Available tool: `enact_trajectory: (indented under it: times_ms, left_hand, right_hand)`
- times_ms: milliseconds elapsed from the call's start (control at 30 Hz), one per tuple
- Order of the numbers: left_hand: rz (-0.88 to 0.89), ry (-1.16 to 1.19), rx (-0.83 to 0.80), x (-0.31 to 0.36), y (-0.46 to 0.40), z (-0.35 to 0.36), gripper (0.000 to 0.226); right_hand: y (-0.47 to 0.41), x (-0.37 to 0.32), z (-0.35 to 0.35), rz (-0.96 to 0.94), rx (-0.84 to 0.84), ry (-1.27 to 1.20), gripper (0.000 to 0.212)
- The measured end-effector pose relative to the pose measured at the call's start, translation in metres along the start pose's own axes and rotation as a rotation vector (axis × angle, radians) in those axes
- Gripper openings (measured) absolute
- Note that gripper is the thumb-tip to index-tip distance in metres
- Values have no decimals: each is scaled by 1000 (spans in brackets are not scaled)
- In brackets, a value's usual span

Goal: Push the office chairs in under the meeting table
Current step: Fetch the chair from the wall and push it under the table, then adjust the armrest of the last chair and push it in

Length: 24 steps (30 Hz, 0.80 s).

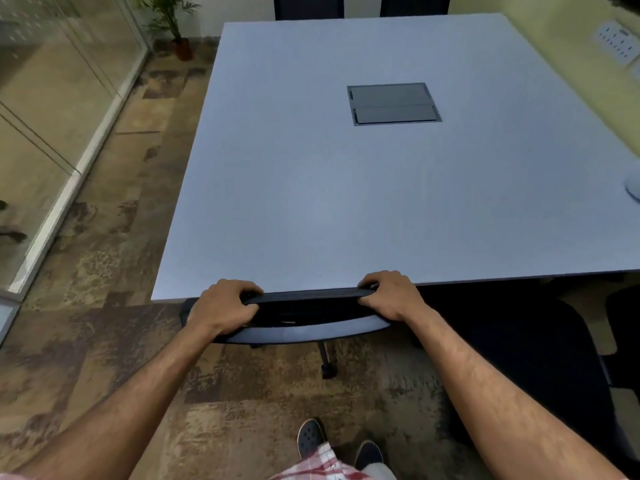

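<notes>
Left hand: the left hand gripped the top edge of the chair back near its left end, fingers curled over the rim and thumb underneath.
Right hand: the right hand clasped the same edge near its right end — fingers wrapped over the top, knuckles toward the table.
Office chair: the office chair stood at the near edge of the meeting table, its dark backrest touching or just beside the tabletop edge; the seat was hidden beneath the table, and one caster leg showed on the carpet below.
Meeting table: the meeting table was a broad pale grey top with a closed cable hatch set into its middle.
Second chair: another dark chair stood to the right, pulled out from the table — well short of being tucked in.
Far side: two dark chair backs rose behind the far edge.
Surroundings: a potted plant stood in the far left corner by a glass partition.
</notes>
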State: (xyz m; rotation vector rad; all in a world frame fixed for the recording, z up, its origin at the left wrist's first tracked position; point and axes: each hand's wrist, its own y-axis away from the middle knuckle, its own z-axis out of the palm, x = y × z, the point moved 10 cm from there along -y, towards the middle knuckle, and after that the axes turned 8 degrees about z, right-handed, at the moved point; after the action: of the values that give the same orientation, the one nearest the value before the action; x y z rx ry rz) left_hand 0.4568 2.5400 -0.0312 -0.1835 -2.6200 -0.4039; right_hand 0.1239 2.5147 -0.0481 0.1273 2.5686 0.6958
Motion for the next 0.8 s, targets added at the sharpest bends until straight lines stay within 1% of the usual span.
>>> enact_trajectory:
  times_ms: [67,133,200,333,500,600,767,800]
  left_hand:
    - [96,55,-41,22,0,6,42]
    - [174,111,-50,49,-6,14,43]
    - [233,160,-41,85,-14,23,43]
    - [327,233,-9,172,-28,49,40]
    - [462,277,-29,286,-24,99,33]
    - [500,265,-47,348,-20,135,34]
    - [511,248,-101,444,-9,206,40]
    - [518,238,-116,453,-5,211,40]
  right_hand:
    - [4,4,-1,0,-41,-5,51]
    - [16,14,-7,12,-67,-62,69]
    - [32,30,-21,21,-34,-133,78]
    - [74,86,-64,51,100,-205,75]
    - [139,191,-105,121,183,-240,71]
    - [177,260,-121,152,226,-221,66]
    - [232,373,-135,233,239,-194,65]
    - [236,381,-138,238,250,-174,65]
